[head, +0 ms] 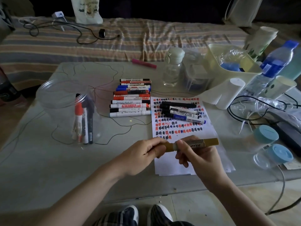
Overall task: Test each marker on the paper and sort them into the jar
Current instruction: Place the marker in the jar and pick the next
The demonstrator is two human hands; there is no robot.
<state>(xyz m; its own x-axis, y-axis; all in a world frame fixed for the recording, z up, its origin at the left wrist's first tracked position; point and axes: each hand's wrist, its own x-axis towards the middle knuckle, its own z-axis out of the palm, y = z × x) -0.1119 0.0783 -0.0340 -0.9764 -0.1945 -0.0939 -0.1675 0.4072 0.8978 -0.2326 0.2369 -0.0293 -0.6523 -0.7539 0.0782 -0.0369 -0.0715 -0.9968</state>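
Left hand (146, 154) grips the gold marker's (195, 143) cap end; right hand (198, 158) grips its barrel. Marker held level above the paper (187, 167).

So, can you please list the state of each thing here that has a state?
Gold marker: held level over the paper by both hands, cap on.
Left hand: grips the cap end.
Right hand: grips the barrel.
Jar: upright, open, a few markers standing inside.
Paper: flat, mostly covered with test marks.
Marker row: lying capped beside the paper.
Pink marker: lying apart, capped.
Water bottle: capped.
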